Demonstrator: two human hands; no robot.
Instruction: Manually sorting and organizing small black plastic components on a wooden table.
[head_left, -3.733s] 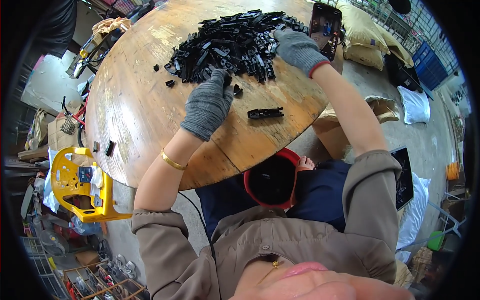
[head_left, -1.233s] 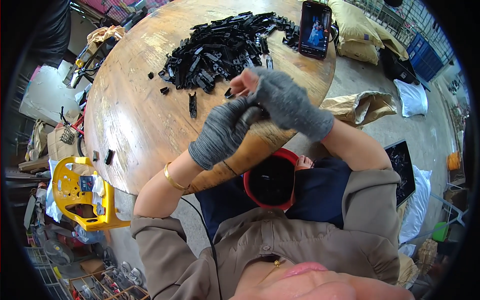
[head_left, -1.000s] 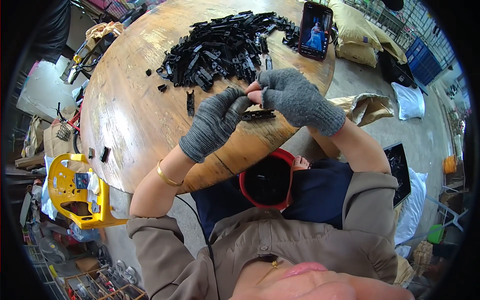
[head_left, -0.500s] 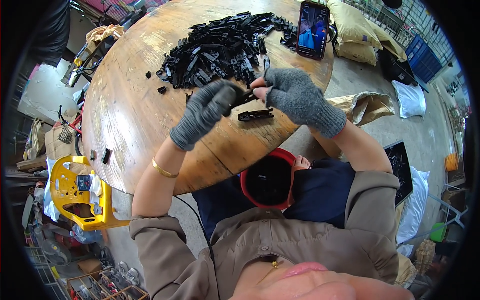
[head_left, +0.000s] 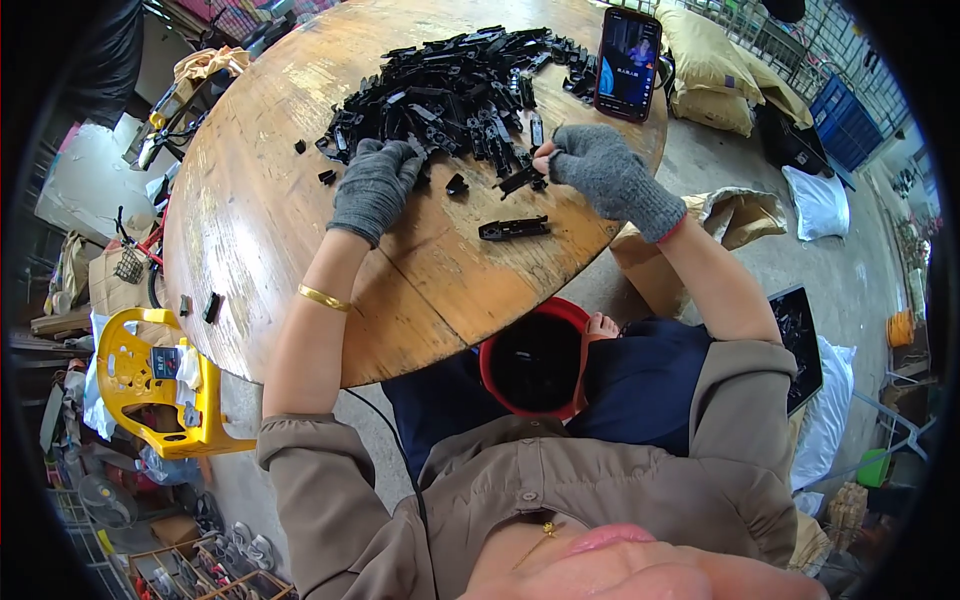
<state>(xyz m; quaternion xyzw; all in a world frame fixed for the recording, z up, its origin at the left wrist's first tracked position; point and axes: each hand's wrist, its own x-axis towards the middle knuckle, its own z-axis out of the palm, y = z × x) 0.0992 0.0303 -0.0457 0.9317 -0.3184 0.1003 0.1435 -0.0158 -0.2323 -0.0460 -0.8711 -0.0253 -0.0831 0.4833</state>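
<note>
Both hands wear grey knitted gloves and work at the edge of a heap in the upper middle of the frame. The left hand [head_left: 373, 190] is left of centre, fingers bent down at the lower left edge of the pile of black parts [head_left: 450, 95]; its fingertips are hidden, so I cannot tell whether it grips anything. The right hand [head_left: 610, 180], right of centre, has bare fingertips and pinches a slim black part [head_left: 518, 180] by its right end, just below the pile. Between the hands lies a small black piece [head_left: 457, 185], and lower, near the middle of the frame, a longer loose part [head_left: 514, 228] lies by itself on the round wooden table [head_left: 250, 220]. Two small bits [head_left: 212, 307] lie near the table's lower left edge. At the upper right, a phone [head_left: 627, 65] with a lit screen stands beside the pile. Below the table edge, at lower centre, is a red bucket [head_left: 487, 372] with a dark inside. A yellow plastic chair [head_left: 210, 400] is at the lower left.
</note>
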